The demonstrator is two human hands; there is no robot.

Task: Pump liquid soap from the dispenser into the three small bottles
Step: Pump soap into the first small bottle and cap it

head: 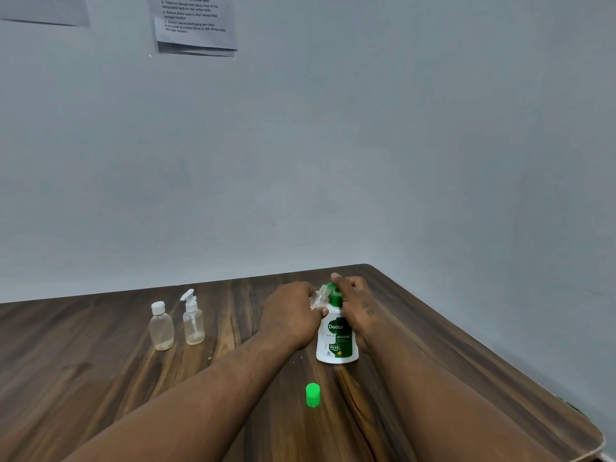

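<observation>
A white and green Dettol soap dispenser (336,341) stands upright on the wooden table (100,378). My right hand (355,305) lies over its green pump head, fingers wrapped around the neck. My left hand (291,316) holds a small clear bottle (319,295) tilted with its mouth at the pump nozzle. To the left stand two more small clear bottles: one with a white screw cap (161,326) and one with a white spray top (193,320). A loose green cap (312,395) stands on the table in front of the dispenser, between my forearms.
The table's far edge meets a pale grey wall (333,161), and its right edge runs diagonally toward the rounded near corner (596,441). Printed paper sheets (193,25) hang on the wall at upper left.
</observation>
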